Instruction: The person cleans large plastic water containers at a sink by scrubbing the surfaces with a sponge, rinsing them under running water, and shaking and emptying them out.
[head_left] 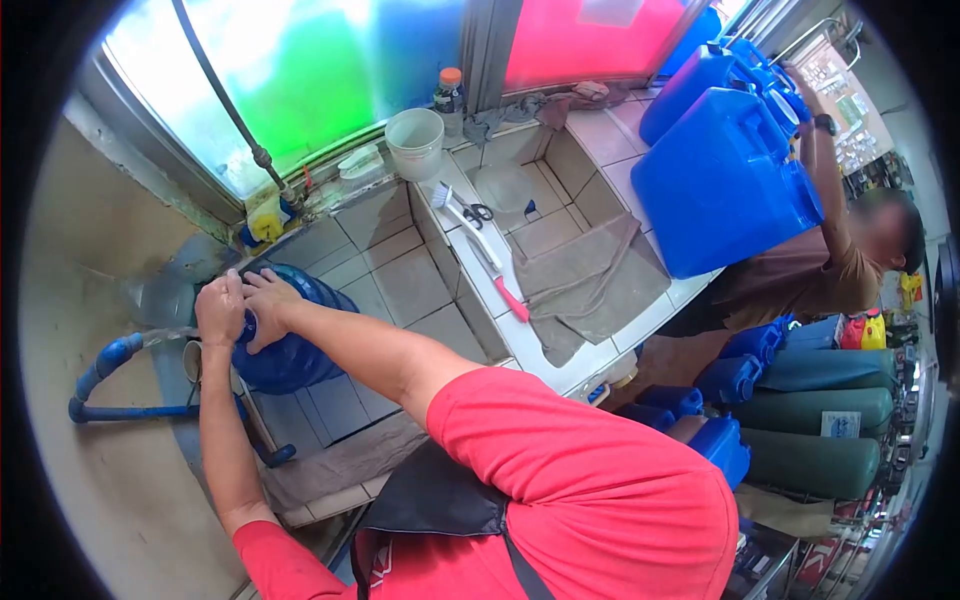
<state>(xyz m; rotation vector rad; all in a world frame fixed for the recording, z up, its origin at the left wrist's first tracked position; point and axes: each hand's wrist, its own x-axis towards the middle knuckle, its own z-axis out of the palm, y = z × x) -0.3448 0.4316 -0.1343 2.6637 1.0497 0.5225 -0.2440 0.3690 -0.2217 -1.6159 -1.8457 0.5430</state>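
A round, translucent blue water jug (300,350) lies tilted in the tiled basin at the left, its neck toward the wall. My left hand (220,308) is closed at the jug's mouth, its fingers partly hidden. Pressed beside it, my right hand (268,302) has its fingers curled round the neck. A blue pipe (115,355) bends up from the wall next to my left hand, and a thin stream of water (168,336) comes from its end. Behind my hands, a clear rounded container (165,300) is partly covered.
On the tiled divider lie a white brush (470,220), scissors (480,212) and a pink-handled tool (510,298). A white bucket (414,145) stands by the window. A grey cloth (590,280) drapes the second basin. At the right, a person (800,270) reaches toward large blue jerrycans (710,185).
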